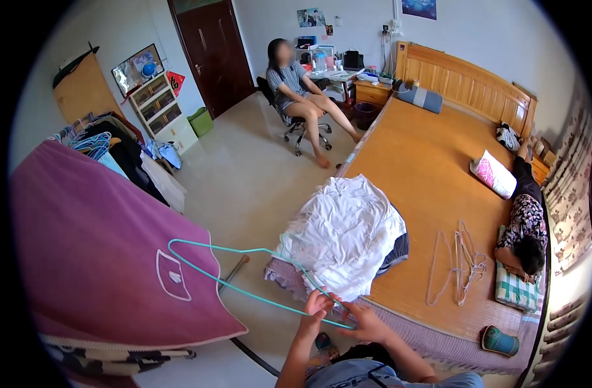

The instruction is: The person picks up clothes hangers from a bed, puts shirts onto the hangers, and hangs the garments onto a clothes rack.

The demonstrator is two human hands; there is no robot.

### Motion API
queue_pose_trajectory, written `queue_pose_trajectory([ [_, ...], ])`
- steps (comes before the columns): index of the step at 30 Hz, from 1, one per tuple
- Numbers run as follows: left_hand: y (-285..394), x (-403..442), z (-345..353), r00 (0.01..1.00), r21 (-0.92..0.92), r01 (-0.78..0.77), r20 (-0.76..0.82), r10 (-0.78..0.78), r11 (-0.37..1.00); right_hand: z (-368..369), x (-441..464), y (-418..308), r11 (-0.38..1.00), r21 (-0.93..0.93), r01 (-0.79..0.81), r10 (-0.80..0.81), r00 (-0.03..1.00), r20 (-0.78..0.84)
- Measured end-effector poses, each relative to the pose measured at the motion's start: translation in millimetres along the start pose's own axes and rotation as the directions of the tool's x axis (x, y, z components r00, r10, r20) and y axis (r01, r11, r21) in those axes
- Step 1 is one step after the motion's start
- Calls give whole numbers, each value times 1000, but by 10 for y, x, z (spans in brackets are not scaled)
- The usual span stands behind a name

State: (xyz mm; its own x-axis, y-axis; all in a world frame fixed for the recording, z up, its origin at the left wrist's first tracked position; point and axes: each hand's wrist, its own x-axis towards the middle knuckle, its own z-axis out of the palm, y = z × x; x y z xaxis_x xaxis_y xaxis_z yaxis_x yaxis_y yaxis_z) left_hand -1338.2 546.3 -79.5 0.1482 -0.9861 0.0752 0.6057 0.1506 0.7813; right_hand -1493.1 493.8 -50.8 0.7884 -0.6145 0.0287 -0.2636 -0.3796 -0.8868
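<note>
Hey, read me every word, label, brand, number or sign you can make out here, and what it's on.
"福", it seems: red diamond sign by the cabinet, partly hidden.
Camera wearer's light-blue shirt: lettering, too blurred and cut off to read.
Wall posters: any text is too small to read.
Green hanger: no lettering visible.

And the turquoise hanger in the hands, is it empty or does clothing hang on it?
Empty: the turquoise hanger shows a bare frame, with no cloth draped over it.
</note>
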Motion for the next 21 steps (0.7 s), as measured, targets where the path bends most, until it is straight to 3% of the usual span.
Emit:
queue_pose_trajectory([
  [2,100,41,-193,998,74,-7,-67,12,997,149,185,-27,985,-172,3,4,999,42],
  [4,221,41,-356,991,107,11,-133,4,994,264,326,-105,990,-144,-4,12,998,55],
  [6,366,61,-537,975,190,23,-221,20,982,299,459,-193,973,-226,49,-67,995,-73],
  [7,471,92,-633,964,221,64,-266,-3,973,288,532,-200,996,-76,38,-43,997,-70],
  [8,547,107,-674,933,309,80,-357,38,948,254,615,-195,997,-74,28,-33,997,-63],
  [10,721,150,-931,895,502,178,-440,73,846,182,780,-177,956,282,80,-38,988,-151],
  [11,745,188,-1107,867,584,128,-458,195,801,211,878,-71,858,503,108,-3,979,-205],
  [12,798,226,-1295,867,585,138,-462,189,799,224,995,-1,720,665,201,-28,965,-261],
  [14,971,382,-1652,838,963,59,-191,512,262,158,1319,93,352,902,251,19,961,-274],
  [15,1137,504,-1685,814,983,79,-161,558,168,92,1489,92,313,910,273,34,954,-298],
  [16,1258,618,-1776,815,984,73,-151,559,160,21,1655,104,275,915,295,50,946,-320],
  [18,1489,894,-2002,839,986,162,-120,530,-33,-89,2034,256,217,896,387,65,910,-408],
  [21,1825,1363,-2348,848,972,190,-92,522,-138,-234,2644,421,278,831,482,156,831,-534],
])
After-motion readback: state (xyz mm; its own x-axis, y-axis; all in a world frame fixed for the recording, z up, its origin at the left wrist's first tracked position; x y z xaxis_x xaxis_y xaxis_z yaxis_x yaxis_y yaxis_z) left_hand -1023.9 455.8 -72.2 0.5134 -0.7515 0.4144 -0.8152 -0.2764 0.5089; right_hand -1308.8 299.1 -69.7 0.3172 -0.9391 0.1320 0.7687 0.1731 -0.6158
